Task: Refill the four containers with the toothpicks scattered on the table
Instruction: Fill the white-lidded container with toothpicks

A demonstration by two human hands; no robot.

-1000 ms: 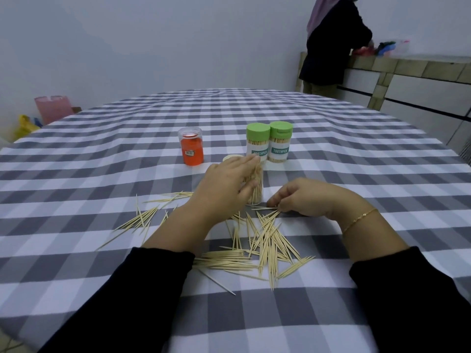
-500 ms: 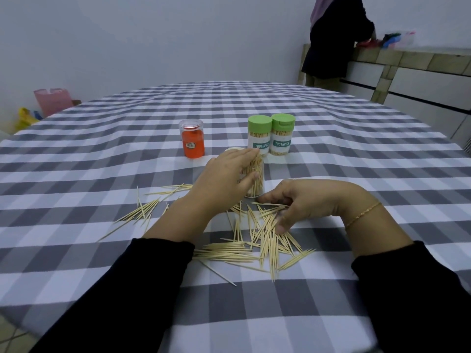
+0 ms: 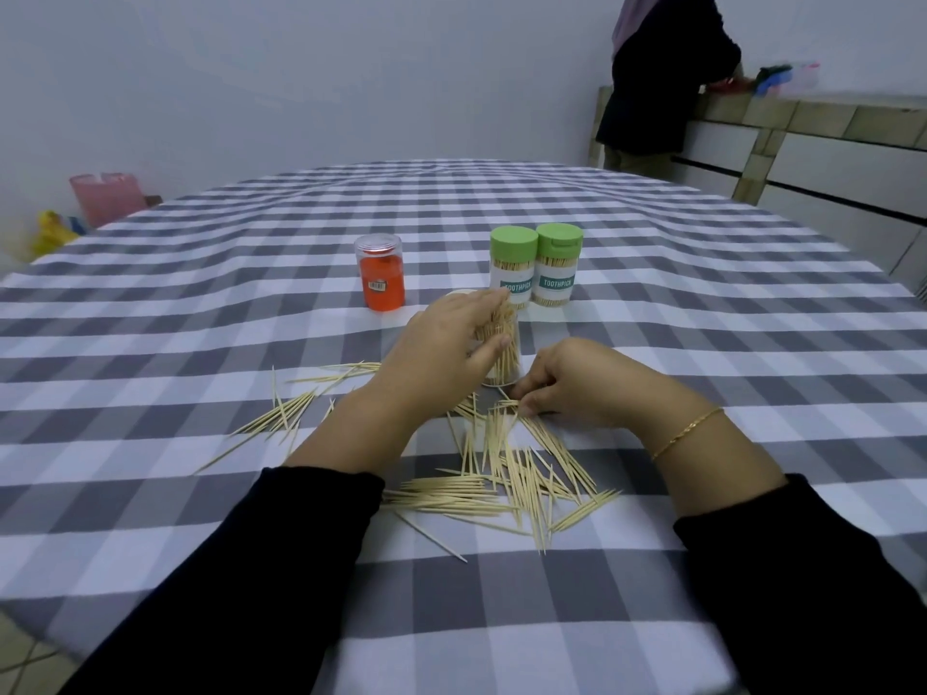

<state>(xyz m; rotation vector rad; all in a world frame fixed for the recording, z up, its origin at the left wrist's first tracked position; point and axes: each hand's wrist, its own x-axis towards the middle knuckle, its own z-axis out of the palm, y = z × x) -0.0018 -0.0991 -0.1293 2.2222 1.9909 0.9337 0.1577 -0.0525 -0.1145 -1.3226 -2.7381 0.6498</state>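
Nearest, two black sleeves reach in over the counter (image 3: 150, 313), which wears a grey-and-white checked cloth. Between the forearms lies a loose heap of pale wooden toothpicks (image 3: 516, 474), with a thinner scatter of toothpicks (image 3: 291, 413) to the left. The right hand (image 3: 572, 381), a thin gold bracelet (image 3: 687, 432) at its wrist, rests at the far edge of the heap with its fingers curled down, pinching at toothpicks there. Just left of it, the left hand (image 3: 441, 348) wraps around a clear open container (image 3: 501, 351) standing upright and packed with toothpicks. Farther off stand a clear round tub with orange contents (image 3: 380, 273) to the left and two green-lidded toothpick jars (image 3: 534, 268) touching side by side. Beyond the counter, a person in dark clothes (image 3: 657, 82) stands at a tiled ledge (image 3: 802, 117) on the far right.
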